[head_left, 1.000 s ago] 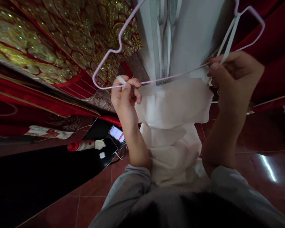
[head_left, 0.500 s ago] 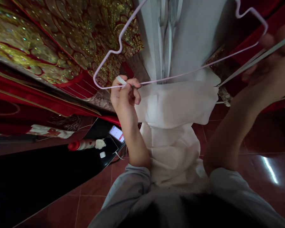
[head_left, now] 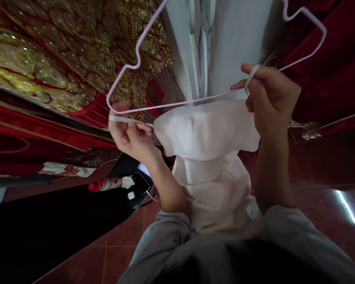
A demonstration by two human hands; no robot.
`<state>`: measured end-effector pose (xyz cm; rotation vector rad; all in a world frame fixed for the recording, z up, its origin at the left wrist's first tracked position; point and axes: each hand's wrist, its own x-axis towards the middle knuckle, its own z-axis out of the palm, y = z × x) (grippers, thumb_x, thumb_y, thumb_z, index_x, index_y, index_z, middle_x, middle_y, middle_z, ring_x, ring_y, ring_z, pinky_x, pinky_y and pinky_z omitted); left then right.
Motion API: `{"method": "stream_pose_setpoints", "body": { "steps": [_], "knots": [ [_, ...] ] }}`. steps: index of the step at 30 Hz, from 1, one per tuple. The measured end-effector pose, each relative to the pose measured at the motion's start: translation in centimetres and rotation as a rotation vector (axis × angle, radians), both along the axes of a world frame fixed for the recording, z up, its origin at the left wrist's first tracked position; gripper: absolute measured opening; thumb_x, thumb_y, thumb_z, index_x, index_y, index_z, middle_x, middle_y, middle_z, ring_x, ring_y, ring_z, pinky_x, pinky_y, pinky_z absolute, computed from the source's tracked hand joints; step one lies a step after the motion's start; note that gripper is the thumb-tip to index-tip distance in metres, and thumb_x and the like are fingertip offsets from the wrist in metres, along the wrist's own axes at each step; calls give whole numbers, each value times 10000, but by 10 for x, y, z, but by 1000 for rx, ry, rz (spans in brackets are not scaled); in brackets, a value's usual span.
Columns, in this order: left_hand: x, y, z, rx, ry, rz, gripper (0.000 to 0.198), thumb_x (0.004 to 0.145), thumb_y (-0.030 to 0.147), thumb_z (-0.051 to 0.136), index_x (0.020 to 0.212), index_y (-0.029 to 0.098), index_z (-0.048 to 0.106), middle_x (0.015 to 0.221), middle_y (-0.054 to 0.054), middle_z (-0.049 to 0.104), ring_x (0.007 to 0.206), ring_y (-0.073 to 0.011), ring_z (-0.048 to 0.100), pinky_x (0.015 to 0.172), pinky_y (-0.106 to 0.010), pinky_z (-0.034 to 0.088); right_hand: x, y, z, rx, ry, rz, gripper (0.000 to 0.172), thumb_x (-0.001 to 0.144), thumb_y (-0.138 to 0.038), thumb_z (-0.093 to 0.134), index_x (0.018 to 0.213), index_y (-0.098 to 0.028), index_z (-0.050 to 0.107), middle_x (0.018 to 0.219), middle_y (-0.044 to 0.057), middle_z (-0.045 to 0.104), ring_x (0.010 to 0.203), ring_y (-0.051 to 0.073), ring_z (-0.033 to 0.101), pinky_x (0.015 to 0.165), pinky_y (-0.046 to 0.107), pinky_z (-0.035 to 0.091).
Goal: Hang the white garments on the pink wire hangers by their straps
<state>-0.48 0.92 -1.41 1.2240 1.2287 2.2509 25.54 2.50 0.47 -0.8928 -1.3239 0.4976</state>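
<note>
A pale pink wire hanger spans the view in front of me, its lower bar tilted up toward the right. Just beneath that bar is a white garment with a wide folded top edge, draping down toward my body. My left hand is below the hanger's left corner, closed on a thin white strap that runs to the garment's left end. At the bar's right part, my right hand pinches another white strap, which is looped across the fingers beside the bar.
Red and gold sequined clothes hang on the left, with dark red cloth on the right. On a black table lie a red-capped bottle, a small white case and a phone. Behind the hanger is a grey-white panel.
My right hand has moved left from the far right to the hanger bar, bringing its strap along. My left hand has left the bar and shifted left and down, stretching its strap out.
</note>
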Motion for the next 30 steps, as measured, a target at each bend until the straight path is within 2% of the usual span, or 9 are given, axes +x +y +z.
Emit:
{"method": "stream_pose_setpoints", "body": {
  "steps": [2,4,7,10,12,15,18,23,30],
  "knots": [
    [-8,4,5,48,-54,60,277,991,153,551,1219,302,603,1318,23,685,537,-84,440,511,-320,321,2,3,0,19,14,4,265,915,-454,682,1115,-312,781,884,12,727,508,35,434,777,317,559],
    [-14,9,13,66,-66,44,237,1009,142,547,1193,262,636,1214,26,729,615,-100,512,570,-303,397,3,4,-1,17,15,3,300,905,-471,693,1131,-292,778,876,13,725,511,29,424,754,299,554],
    [-18,16,28,82,12,-46,263,1037,194,455,1100,159,709,1054,-20,767,918,-178,668,777,-320,499,2,4,-2,8,25,-3,306,903,-468,698,1144,-294,770,881,23,724,563,55,508,732,306,540],
    [-19,18,43,146,149,-34,283,888,117,507,970,124,777,976,-29,784,1029,-251,687,954,-425,511,2,3,-3,-2,33,-12,329,886,-498,710,1143,-300,766,891,41,720,633,103,590,606,291,457],
    [-20,18,52,191,284,-40,365,767,35,490,906,153,806,945,-7,793,999,-272,698,995,-495,512,2,3,-3,-1,43,-17,343,874,-512,717,1138,-299,767,865,42,714,637,109,599,558,280,399],
    [-21,15,60,226,366,-63,444,720,-27,459,836,213,815,930,22,796,973,-280,716,982,-534,540,3,1,-2,-10,46,-25,343,872,-508,712,1132,-292,770,857,36,717,624,100,590,558,280,380],
    [-22,13,60,232,283,-74,428,708,-83,477,770,196,796,907,6,797,957,-260,734,980,-503,566,2,0,-2,-35,28,-36,346,862,-525,704,1128,-314,770,888,32,728,633,125,586,562,300,382],
    [-29,10,53,230,260,-167,463,710,-93,453,833,173,811,988,8,804,1040,-243,735,1052,-499,548,2,1,-5,-74,1,-63,332,869,-550,679,1145,-377,747,918,29,725,695,157,618,730,374,525],
    [-45,6,52,266,342,-139,284,859,-13,612,875,178,821,1173,-31,775,1014,-239,733,1049,-518,562,0,1,-8,-64,25,7,307,882,-497,683,1139,-340,746,947,36,717,719,131,613,775,356,550]
  ]
}}
